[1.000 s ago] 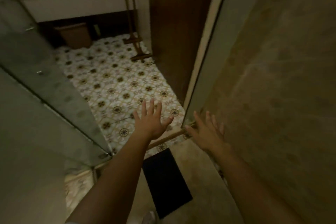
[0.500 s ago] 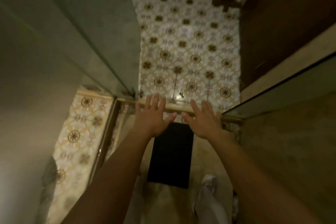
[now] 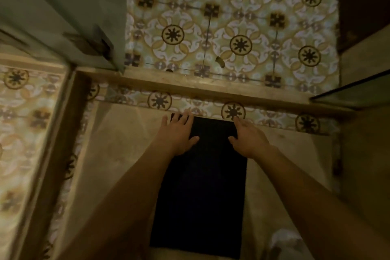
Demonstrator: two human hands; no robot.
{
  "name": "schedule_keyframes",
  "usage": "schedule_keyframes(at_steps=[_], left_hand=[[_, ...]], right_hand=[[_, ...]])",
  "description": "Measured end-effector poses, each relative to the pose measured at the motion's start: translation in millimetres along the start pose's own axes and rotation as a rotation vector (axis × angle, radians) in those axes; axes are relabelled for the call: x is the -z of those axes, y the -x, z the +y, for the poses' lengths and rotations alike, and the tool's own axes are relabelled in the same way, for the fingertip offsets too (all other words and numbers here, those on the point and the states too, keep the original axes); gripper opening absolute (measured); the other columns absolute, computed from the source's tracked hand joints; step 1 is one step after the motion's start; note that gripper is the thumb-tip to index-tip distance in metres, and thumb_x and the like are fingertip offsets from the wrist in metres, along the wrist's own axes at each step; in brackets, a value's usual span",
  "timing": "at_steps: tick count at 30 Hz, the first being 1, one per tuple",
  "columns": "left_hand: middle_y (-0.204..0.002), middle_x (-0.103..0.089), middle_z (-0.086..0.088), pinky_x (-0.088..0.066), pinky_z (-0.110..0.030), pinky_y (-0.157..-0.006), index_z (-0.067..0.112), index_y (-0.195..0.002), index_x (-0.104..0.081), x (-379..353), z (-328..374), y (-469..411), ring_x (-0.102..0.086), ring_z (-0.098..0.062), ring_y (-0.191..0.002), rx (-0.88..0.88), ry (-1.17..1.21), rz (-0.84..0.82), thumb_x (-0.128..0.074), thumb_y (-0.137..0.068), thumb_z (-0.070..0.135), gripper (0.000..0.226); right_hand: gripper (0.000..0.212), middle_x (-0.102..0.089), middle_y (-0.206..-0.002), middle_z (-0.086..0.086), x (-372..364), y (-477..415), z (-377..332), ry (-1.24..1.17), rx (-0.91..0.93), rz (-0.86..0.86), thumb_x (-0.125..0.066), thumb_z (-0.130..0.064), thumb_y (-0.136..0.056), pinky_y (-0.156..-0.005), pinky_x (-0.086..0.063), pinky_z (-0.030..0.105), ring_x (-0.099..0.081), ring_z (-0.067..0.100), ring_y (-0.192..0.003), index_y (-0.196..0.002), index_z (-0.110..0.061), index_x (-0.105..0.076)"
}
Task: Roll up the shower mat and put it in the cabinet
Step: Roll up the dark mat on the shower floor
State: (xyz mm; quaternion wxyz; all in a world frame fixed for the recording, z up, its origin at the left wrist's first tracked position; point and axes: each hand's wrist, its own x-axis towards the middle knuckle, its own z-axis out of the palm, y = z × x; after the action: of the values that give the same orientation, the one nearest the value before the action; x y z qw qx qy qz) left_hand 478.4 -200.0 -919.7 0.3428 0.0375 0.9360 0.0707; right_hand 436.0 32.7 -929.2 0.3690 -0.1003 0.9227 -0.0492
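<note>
A dark, rectangular shower mat (image 3: 202,192) lies flat on the beige shower floor, its far edge against the patterned tile strip. My left hand (image 3: 179,133) rests over the mat's far left corner with fingers spread. At the far right corner is my right hand (image 3: 247,137), fingers spread too and reaching the mat's edge. Neither hand has a hold on the mat. No cabinet is in view.
A raised stone threshold (image 3: 211,88) crosses just beyond the mat. Patterned floor tiles (image 3: 232,27) lie past it. A glass door with a hinge (image 3: 92,42) stands at the left, a glass panel (image 3: 354,91) at the right. My foot (image 3: 287,243) is by the mat's near right corner.
My view has dropped and closed in on the mat. Both hands came down from above the threshold onto the mat's far corners.
</note>
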Motion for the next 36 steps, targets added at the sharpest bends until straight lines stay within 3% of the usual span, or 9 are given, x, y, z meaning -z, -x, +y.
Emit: schedule_keyframes(at_steps=[5, 9, 12, 15, 17, 21, 26, 31, 36], left_hand=[[-0.163, -0.005, -0.004, -0.013, -0.050, -0.118, 0.016, -0.154, 0.000, -44, -21, -68, -0.006, -0.024, -0.148, -0.019, -0.055, -0.001, -0.038, -0.099, 0.045, 0.073], [-0.159, -0.022, -0.006, -0.022, -0.043, -0.116, 0.015, -0.153, -0.014, -63, -26, -78, -0.019, -0.024, -0.145, -0.075, -0.062, 0.149, -0.044, -0.098, 0.039, 0.067], [-0.152, -0.038, -0.008, -0.035, -0.042, -0.108, 0.013, -0.149, -0.030, -71, -30, -69, -0.033, -0.026, -0.139, -0.139, -0.038, 0.281, -0.056, -0.093, 0.032, 0.064], [-0.126, -0.061, -0.011, -0.048, -0.043, -0.089, 0.011, -0.130, -0.056, -65, -31, -64, -0.054, -0.030, -0.115, -0.211, 0.025, 0.413, -0.061, -0.091, 0.025, 0.042], [-0.103, -0.067, -0.011, -0.051, -0.043, -0.077, 0.012, -0.113, -0.067, -54, -31, -66, -0.058, -0.029, -0.097, -0.211, 0.084, 0.452, -0.057, -0.094, 0.026, 0.026], [-0.091, -0.066, -0.004, -0.047, -0.035, -0.067, 0.018, -0.101, -0.070, -40, -37, -71, -0.058, -0.023, -0.084, -0.236, 0.077, 0.367, -0.059, -0.093, 0.030, 0.018], [-0.091, -0.069, 0.001, -0.043, -0.028, -0.068, 0.025, -0.092, -0.074, -31, -37, -81, -0.061, -0.017, -0.082, -0.168, 0.090, 0.211, -0.072, -0.084, 0.034, 0.012], [-0.087, -0.061, 0.004, -0.041, -0.029, -0.067, 0.028, -0.088, -0.073, -31, -29, -87, -0.053, -0.014, -0.080, -0.089, 0.076, 0.161, -0.079, -0.076, 0.034, 0.014], [-0.090, -0.064, 0.003, -0.043, -0.030, -0.064, 0.028, -0.086, -0.066, -40, -28, -88, -0.058, -0.018, -0.085, -0.055, 0.079, 0.130, -0.084, -0.069, 0.034, 0.024]], right_hand=[[0.066, -0.024, -0.157, 0.009, -39, -66, 16, 0.023, 0.075, 0.120, -0.049, -0.034, -0.097, -0.108, -0.032, 0.042, -0.025, 0.027, -0.141, -0.150, -0.012, -0.019], [0.045, -0.054, -0.133, 0.012, -57, -68, 26, 0.083, 0.152, 0.253, -0.054, -0.027, -0.094, -0.083, -0.050, 0.042, -0.055, 0.034, -0.110, -0.135, -0.012, -0.042], [0.032, -0.062, -0.117, 0.011, -63, -63, 29, 0.112, 0.195, 0.347, -0.059, -0.024, -0.090, -0.074, -0.050, 0.040, -0.059, 0.032, -0.098, -0.120, -0.012, -0.054], [0.022, -0.066, -0.103, 0.011, -61, -61, 32, 0.087, 0.274, 0.427, -0.061, -0.022, -0.090, -0.071, -0.049, 0.037, -0.057, 0.031, -0.094, -0.109, -0.011, -0.064], [0.018, -0.068, -0.095, 0.010, -52, -58, 37, 0.018, 0.324, 0.439, -0.062, -0.023, -0.090, -0.071, -0.046, 0.035, -0.059, 0.029, -0.090, -0.103, -0.013, -0.072], [0.013, -0.073, -0.091, 0.000, -36, -51, 48, -0.122, 0.347, 0.304, -0.070, -0.025, -0.086, -0.076, -0.051, 0.034, -0.063, 0.018, -0.085, -0.097, -0.022, -0.077], [0.009, -0.069, -0.080, -0.002, -30, -60, 45, -0.090, 0.229, 0.201, -0.078, -0.030, -0.079, -0.069, -0.042, 0.025, -0.061, 0.015, -0.082, -0.086, -0.025, -0.077], [0.021, -0.062, -0.083, -0.003, -21, -71, 36, -0.047, 0.150, 0.105, -0.086, -0.034, -0.069, -0.072, -0.045, 0.028, -0.056, 0.016, -0.086, -0.083, -0.024, -0.075], [0.035, -0.058, -0.087, -0.003, -32, -72, 33, -0.058, 0.135, 0.093, -0.089, -0.029, -0.064, -0.070, -0.044, 0.029, -0.057, 0.022, -0.091, -0.088, -0.022, -0.065]])
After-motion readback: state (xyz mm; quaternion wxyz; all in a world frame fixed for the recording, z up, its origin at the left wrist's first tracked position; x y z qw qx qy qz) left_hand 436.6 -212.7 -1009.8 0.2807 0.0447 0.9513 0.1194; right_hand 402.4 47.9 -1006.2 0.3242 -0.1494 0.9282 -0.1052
